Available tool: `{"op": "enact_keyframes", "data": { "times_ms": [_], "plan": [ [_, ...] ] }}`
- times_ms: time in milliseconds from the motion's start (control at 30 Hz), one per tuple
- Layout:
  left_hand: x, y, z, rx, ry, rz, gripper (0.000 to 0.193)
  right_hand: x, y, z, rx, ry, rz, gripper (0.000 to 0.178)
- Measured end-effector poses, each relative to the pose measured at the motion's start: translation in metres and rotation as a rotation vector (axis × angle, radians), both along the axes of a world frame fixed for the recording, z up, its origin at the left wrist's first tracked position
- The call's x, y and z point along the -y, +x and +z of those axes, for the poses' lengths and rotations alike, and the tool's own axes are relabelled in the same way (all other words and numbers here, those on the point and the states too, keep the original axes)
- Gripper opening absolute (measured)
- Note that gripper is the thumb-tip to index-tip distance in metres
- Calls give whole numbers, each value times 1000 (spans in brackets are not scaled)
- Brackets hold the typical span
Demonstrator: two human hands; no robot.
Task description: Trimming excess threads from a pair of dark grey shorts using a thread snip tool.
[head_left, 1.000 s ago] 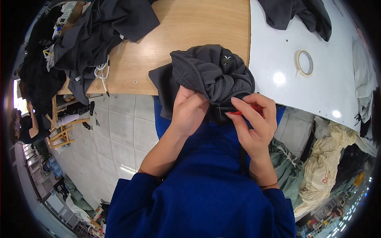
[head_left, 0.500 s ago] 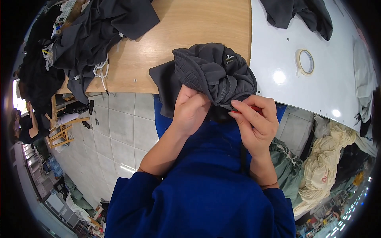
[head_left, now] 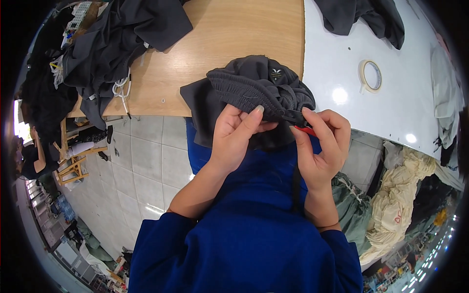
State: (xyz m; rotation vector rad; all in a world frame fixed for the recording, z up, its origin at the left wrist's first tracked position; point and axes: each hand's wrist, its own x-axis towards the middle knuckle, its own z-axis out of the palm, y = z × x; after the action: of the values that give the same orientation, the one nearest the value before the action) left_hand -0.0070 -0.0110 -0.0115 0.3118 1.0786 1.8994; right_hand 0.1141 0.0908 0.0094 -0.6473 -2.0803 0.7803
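Note:
A dark grey garment (head_left: 237, 93) with a gathered elastic waistband and a small label inside lies bunched at the table's near edge, part of it hanging over. My left hand (head_left: 233, 141) is closed on the waistband, thumb on top and fingers beneath the fabric. At the right end of the band, my right hand (head_left: 322, 146) has thumb and forefinger at the cloth. A small red tool (head_left: 306, 130) shows within that hand; its kind is mostly hidden by the fingers.
More dark grey garments (head_left: 122, 34) with white cords (head_left: 122, 90) are heaped at the left of the wooden table (head_left: 234, 29). On the white tabletop (head_left: 337, 63) are a tape roll (head_left: 370, 76) and dark cloth (head_left: 364, 17). Cream fabric (head_left: 391, 210) is piled lower right. Another person sits far left.
The waistband has been turned and flattened so more of its outer side shows. My left thumb has come on top of it, and my right hand has shifted slightly right.

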Motion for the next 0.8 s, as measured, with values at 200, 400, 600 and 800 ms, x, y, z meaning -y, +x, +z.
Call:
{"op": "enact_keyframes", "data": {
  "times_ms": [200,400,600,800],
  "plan": [
    [-4,6,8,-79,-46,49,28,2,-6,17,-118,-146,-36,42],
    [-6,15,17,-150,-48,5,24,-1,-2,8,-21,44,17,27],
    [-9,3,11,-53,-84,81,18,0,13,20,-45,46,466,24],
    [-10,-2,14,113,-82,71,18,2,21,7,152,-306,335,46]
  ]
}}
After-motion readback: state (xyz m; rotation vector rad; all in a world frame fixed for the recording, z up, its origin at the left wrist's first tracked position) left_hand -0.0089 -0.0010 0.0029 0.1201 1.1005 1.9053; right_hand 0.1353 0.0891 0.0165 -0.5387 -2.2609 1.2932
